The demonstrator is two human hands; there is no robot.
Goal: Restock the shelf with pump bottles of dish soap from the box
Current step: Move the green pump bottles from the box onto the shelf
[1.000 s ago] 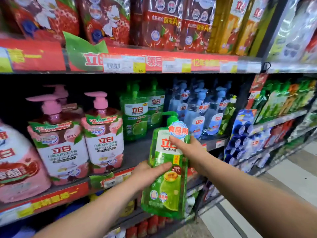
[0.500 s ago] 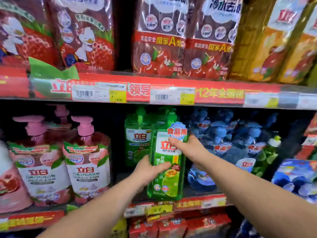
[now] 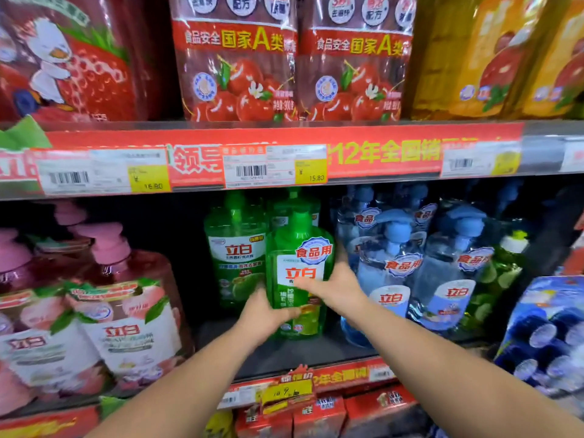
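Observation:
A green pump bottle of dish soap (image 3: 298, 263) stands upright on the dark middle shelf (image 3: 284, 355), in front of two other green bottles (image 3: 235, 248). My left hand (image 3: 264, 314) grips its lower left side. My right hand (image 3: 331, 287) wraps its right side across the label. The bottle's base appears to rest on the shelf board. The box is not in view.
Pink pump bottles (image 3: 126, 314) stand to the left, blue pump bottles (image 3: 442, 273) to the right. The upper shelf edge with price tags (image 3: 275, 165) hangs just above the green pump tops. Refill pouches sit above, red packs (image 3: 319, 412) below.
Both hands carried the green bottle from in front of the shelf edge up and inward onto the shelf, beside the other green bottles. The camera moved closer and tilted up.

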